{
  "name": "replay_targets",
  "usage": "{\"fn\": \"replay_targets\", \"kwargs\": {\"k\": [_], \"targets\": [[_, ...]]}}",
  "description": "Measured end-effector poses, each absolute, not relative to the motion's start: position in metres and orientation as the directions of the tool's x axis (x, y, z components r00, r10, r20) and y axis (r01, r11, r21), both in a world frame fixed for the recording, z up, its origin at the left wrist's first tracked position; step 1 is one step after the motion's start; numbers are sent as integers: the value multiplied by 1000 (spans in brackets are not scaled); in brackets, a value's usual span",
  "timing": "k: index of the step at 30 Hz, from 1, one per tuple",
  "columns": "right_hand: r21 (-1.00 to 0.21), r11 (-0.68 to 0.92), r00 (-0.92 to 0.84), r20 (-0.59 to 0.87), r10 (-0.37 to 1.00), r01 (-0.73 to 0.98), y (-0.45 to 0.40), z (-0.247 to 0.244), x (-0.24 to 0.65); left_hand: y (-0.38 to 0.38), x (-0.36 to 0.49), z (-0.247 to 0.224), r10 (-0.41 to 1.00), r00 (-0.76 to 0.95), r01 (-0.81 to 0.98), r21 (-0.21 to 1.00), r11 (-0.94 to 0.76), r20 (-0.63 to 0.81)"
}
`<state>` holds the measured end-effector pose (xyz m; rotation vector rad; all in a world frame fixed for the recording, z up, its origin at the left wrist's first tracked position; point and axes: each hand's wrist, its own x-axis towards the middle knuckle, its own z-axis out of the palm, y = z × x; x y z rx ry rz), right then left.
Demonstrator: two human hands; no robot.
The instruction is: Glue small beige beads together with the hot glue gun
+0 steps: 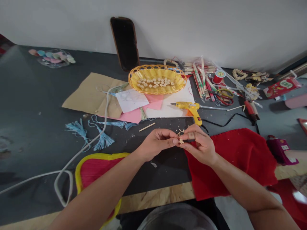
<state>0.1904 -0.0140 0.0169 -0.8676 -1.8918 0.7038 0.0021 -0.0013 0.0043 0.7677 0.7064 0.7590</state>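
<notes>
Pinched between the fingertips of both hands is a small cream bead cluster (181, 141), flower-like in shape. My left hand (158, 142) grips its left side with thumb and forefinger. On the other side, the thumb and fingers of my right hand (200, 143) close on it. Small loose cream beads (179, 131) lie on the dark table just beyond the fingertips. A yellow glue gun (192, 108) rests behind my right hand. Farther back, a yellow woven basket (155, 91) holds several similar cream clusters (155, 83).
Blue tassels (103, 140) and a white cable (88, 145) lie at left. Paper sheets (93, 92) sit under the basket, near a propped phone (125, 43). Scissors (224, 95), a red thread spool (219, 77) and wrapped sticks stand right. Red cloth (240, 163) overhangs the front edge.
</notes>
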Motion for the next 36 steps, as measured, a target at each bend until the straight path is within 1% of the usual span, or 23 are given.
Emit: {"fn": "replay_targets", "kwargs": {"k": [11, 31, 36], "targets": [[-745, 607, -361, 505, 784, 275, -14, 16, 190, -2, 2, 6, 797, 529, -271, 832, 484, -291], [-744, 601, -323, 515, 794, 292, -14, 16, 192, -1, 2, 3, 816, 509, -322, 818, 476, -275], [-749, 598, -301, 522, 798, 286, -15, 17, 193, -1, 1, 3, 811, 512, -294, 829, 476, -285]]}}
